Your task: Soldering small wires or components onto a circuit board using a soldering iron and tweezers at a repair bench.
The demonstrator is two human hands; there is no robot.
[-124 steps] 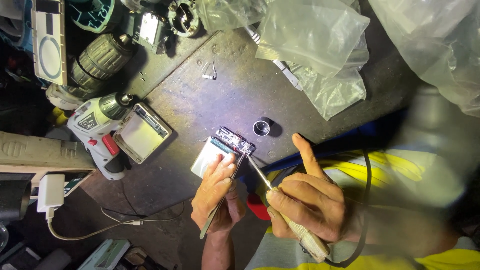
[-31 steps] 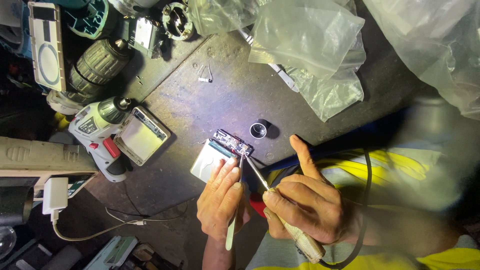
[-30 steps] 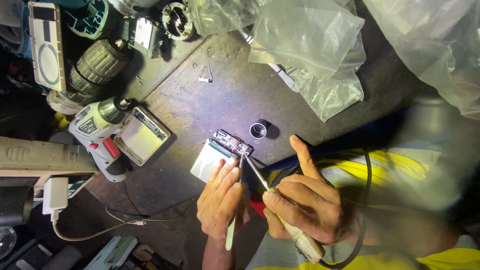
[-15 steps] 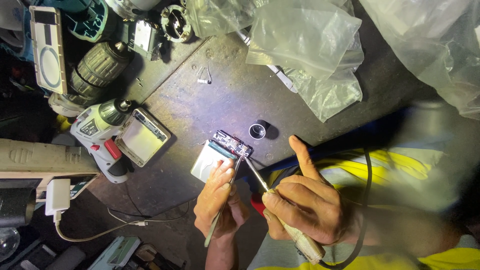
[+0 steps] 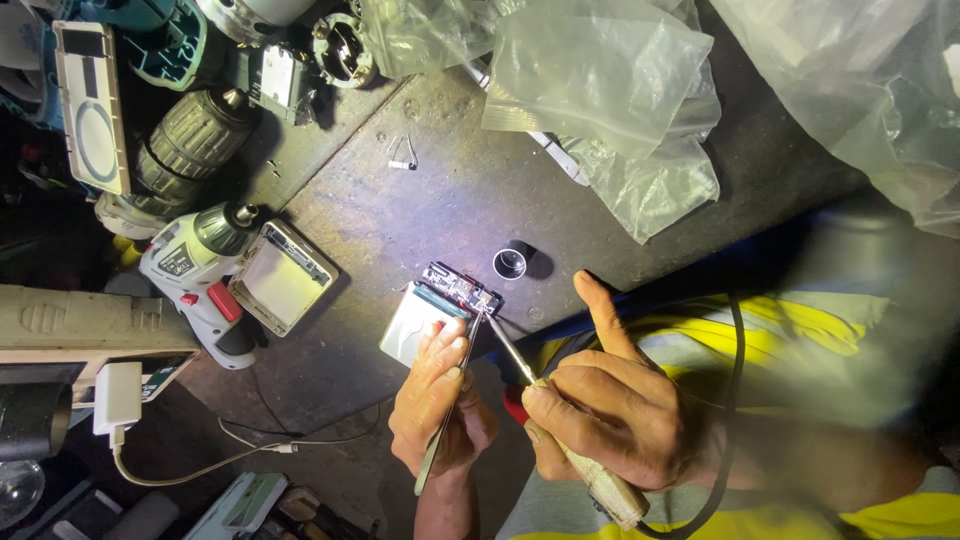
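Two hands in view, both working on one silver battery pack lying flat on the dark metal desk, near its front edge. The pack has one small circuit board at its upper end, lit bright. Left hand is pinching one pair of tweezers, fingers closed around the shaft, tips touching the board's edge. Right hand is wrapped around one soldering iron, thumb stuck out upward, iron tip meeting the board right beside the tweezer tips; its black cord loops off to the right. One small round lens-like ring sits just beside the board, not touching it. Left of the pack: one open silver casing shell, and touching that, one grey-and-red cordless drill. Further up-left: one dark green drill chuck body and one white flat panel with a ring on it. One white charger plug with cable at the lower left. Clear plastic bags: two I can count (possibly more, they overlap), one at the top middle, one at the top right.
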